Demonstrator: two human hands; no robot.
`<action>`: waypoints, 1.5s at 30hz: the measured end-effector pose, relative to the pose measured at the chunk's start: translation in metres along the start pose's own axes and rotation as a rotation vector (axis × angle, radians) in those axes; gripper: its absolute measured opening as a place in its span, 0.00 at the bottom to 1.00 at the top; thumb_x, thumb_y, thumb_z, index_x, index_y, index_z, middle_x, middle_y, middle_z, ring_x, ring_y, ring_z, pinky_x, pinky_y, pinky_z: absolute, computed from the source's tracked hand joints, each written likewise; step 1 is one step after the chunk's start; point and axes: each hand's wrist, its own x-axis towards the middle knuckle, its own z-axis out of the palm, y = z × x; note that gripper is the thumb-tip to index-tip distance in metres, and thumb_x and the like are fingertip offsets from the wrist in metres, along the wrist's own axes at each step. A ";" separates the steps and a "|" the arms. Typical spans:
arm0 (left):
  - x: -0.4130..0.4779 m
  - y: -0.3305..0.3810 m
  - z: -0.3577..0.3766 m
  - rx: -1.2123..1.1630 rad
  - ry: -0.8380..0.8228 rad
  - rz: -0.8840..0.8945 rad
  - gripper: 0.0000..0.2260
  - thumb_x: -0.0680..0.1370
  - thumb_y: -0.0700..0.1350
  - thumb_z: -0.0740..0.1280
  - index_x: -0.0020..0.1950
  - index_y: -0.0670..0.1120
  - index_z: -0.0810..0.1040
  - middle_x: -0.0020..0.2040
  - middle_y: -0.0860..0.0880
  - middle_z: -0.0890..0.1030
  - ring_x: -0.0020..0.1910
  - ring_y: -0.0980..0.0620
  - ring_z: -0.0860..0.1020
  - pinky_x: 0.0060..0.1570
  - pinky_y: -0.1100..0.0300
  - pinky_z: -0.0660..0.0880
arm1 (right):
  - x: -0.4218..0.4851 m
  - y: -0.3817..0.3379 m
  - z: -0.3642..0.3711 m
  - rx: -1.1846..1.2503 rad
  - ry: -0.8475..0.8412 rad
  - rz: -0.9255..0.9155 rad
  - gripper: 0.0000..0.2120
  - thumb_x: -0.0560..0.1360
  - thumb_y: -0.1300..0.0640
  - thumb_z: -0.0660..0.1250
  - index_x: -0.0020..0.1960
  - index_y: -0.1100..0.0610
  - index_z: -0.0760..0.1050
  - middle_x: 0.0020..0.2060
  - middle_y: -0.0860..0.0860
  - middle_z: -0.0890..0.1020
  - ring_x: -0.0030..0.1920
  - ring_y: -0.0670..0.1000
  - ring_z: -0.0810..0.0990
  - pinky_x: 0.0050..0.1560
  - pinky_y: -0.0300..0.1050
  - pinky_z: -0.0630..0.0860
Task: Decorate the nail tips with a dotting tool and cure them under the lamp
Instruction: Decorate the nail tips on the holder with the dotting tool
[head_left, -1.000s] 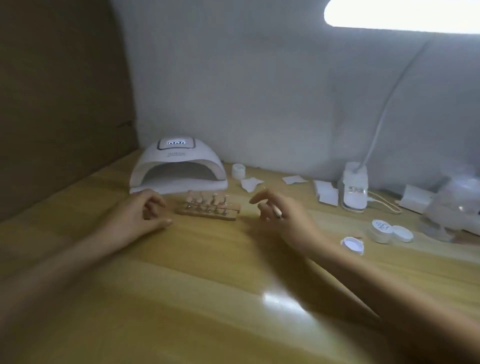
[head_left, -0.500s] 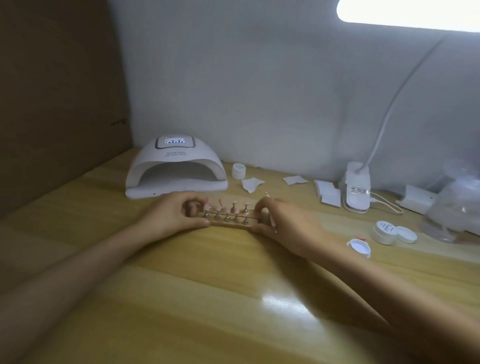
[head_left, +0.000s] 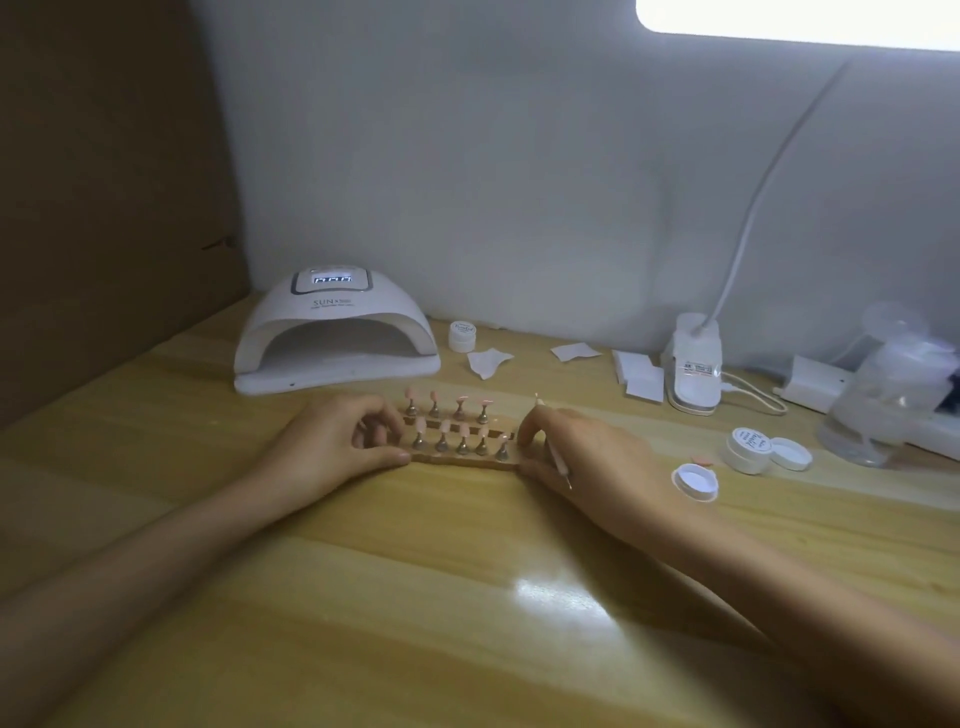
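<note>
Left hand (head_left: 332, 441) and right hand (head_left: 582, 457) grip stand (head_left: 457, 460) ends, lamp (head_left: 332, 322) just behind.

Wooden table (head_left: 363, 597), glossy glare up front. Brown cardboard (head_left: 104, 182) stands along the left, grey wall (head_left: 493, 156) behind. A bright light panel (head_left: 800, 18) glows top right, its white stalk (head_left: 769, 171) dropping to a white base (head_left: 695, 364) on the table. White wipes (head_left: 488, 361) lie scattered just left of that base, and a clear container (head_left: 893, 384) sits far right.

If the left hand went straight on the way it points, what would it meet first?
The wooden stand holding the nail tips; the left hand grips its left end, with no gap between.
</note>
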 end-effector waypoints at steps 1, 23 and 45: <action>-0.004 0.002 -0.002 -0.001 -0.029 0.008 0.09 0.68 0.46 0.79 0.43 0.52 0.82 0.35 0.55 0.78 0.30 0.61 0.71 0.35 0.63 0.69 | -0.005 -0.003 -0.003 -0.026 -0.004 -0.012 0.09 0.80 0.42 0.62 0.56 0.44 0.70 0.37 0.41 0.69 0.40 0.47 0.72 0.33 0.41 0.63; -0.010 0.130 0.084 -0.062 -0.424 0.305 0.11 0.71 0.55 0.74 0.49 0.56 0.78 0.45 0.60 0.76 0.44 0.66 0.74 0.41 0.72 0.68 | -0.169 0.092 -0.076 0.060 -0.042 0.122 0.15 0.72 0.34 0.58 0.58 0.34 0.67 0.43 0.33 0.76 0.42 0.36 0.75 0.42 0.32 0.71; -0.006 0.146 0.084 -0.368 -0.141 0.252 0.03 0.75 0.51 0.70 0.44 0.53 0.81 0.45 0.58 0.85 0.40 0.60 0.80 0.39 0.71 0.72 | -0.087 0.097 -0.043 1.121 0.454 0.250 0.12 0.80 0.58 0.65 0.40 0.54 0.66 0.25 0.51 0.75 0.24 0.50 0.68 0.22 0.38 0.65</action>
